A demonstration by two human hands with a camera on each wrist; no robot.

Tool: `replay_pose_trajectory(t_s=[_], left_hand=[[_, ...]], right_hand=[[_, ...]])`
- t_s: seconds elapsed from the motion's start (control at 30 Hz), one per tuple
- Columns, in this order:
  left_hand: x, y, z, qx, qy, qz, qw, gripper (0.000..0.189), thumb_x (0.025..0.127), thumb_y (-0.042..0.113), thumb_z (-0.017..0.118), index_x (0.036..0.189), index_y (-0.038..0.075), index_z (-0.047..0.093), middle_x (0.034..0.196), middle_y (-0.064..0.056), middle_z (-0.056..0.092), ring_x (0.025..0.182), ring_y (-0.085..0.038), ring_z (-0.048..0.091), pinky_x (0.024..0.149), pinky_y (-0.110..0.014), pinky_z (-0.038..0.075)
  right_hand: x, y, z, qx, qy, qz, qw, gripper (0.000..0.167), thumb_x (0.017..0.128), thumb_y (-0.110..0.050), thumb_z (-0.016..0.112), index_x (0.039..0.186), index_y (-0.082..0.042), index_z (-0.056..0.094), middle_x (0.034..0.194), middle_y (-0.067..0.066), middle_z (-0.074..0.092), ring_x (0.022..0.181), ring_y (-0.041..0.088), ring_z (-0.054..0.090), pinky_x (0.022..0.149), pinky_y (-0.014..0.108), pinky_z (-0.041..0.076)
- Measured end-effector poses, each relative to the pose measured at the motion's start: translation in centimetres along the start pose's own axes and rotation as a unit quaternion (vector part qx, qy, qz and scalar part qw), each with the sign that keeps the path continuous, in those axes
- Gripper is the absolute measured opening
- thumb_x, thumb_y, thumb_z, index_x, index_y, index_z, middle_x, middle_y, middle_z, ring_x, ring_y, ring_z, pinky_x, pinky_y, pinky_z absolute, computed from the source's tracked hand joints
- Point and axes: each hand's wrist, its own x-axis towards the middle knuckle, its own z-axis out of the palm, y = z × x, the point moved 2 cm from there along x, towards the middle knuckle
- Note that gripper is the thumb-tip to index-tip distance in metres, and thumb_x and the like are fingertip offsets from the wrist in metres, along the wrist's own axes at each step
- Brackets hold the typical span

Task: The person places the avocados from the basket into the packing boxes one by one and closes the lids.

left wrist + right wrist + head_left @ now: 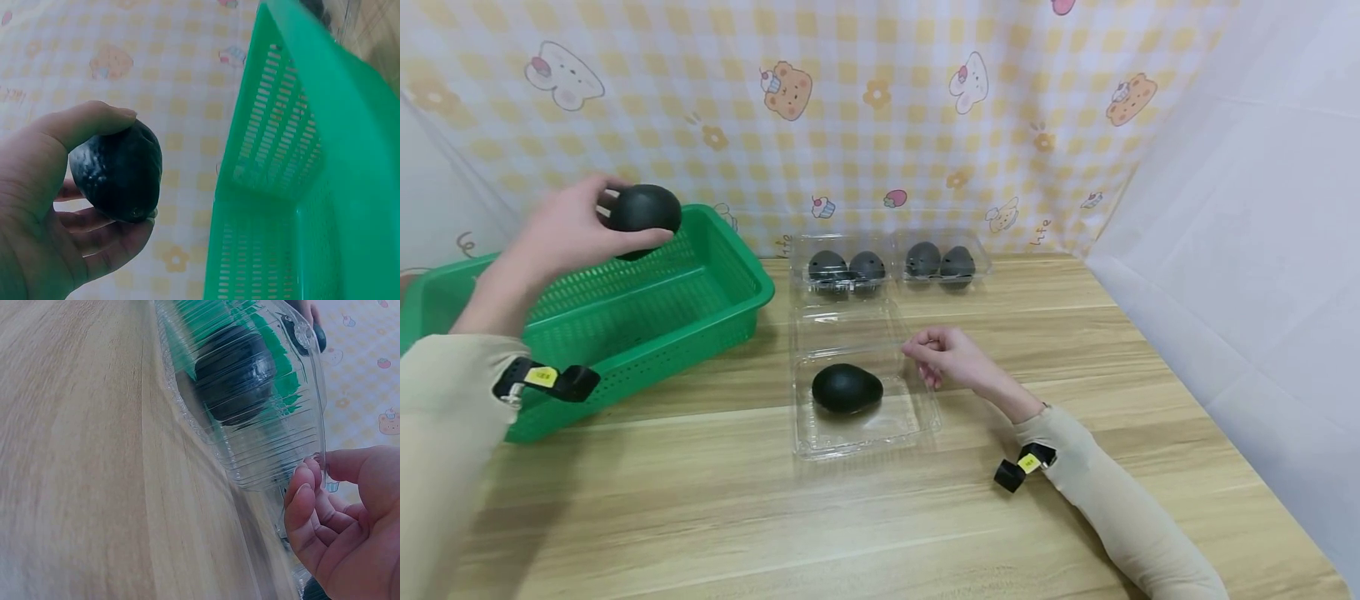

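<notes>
My left hand (574, 223) grips a dark avocado (646, 208) in the air over the green basket (715, 329). In the left wrist view the thumb lies on one side of that avocado (119, 172) and the fingers on the other. On the table, an opened clear plastic clamshell box (901, 412) has one dark avocado (846, 388) lying in its front half. With thumb and curled fingers, my right hand (953, 360) pinches the right rim of this box, which the right wrist view shows close up around the avocado (234, 375) inside.
Behind the opened box stand two closed clear boxes, a left one (805, 246) and a right one (981, 250), each with two dark avocados. A checked curtain (880, 150) hangs along the table's back edge. White cloth (1247, 250) borders the right side.
</notes>
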Motion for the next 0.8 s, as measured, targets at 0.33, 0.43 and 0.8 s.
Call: replay_pose_trajectory(t_s=[0.33,0.43,0.8], left_hand=[[-1.1,2.6,1.3,0.001,0.034,0.029,0.999,0.081,0.089,0.049,0.071,0.143,-0.003,0.04,0.133,-0.039,0.047,0.116,-0.055,0.045,0.088,-0.066,0.035],[-1.4,3.2,1.7,0.0,0.038,0.038,0.9986,0.08,0.09,0.048,0.071,0.143,-0.003,0.04,0.133,-0.039,0.047,0.113,-0.054,0.05,0.088,-0.067,0.039],[-2.2,4.9,2.9,-0.023,0.056,0.053,0.9968,0.073,0.089,0.043,0.073,0.139,-0.002,0.044,0.126,-0.034,0.054,0.11,-0.049,0.053,0.079,-0.06,0.045]], right_hand=[[0.2,0.3,0.0,0.002,0.003,0.002,1.0,0.029,0.103,-0.019,0.061,0.106,0.01,0.062,0.065,0.006,0.06,0.053,0.013,0.057,0.05,0.022,0.05],[0.2,0.3,0.1,0.001,0.001,0.001,1.0,0.03,0.103,-0.02,0.061,0.106,0.01,0.062,0.065,0.006,0.06,0.053,0.013,0.057,0.05,0.023,0.05],[0.1,0.1,0.1,-0.003,0.004,0.002,1.0,0.028,0.103,-0.018,0.061,0.105,0.01,0.061,0.065,0.006,0.06,0.053,0.013,0.056,0.05,0.022,0.049]])
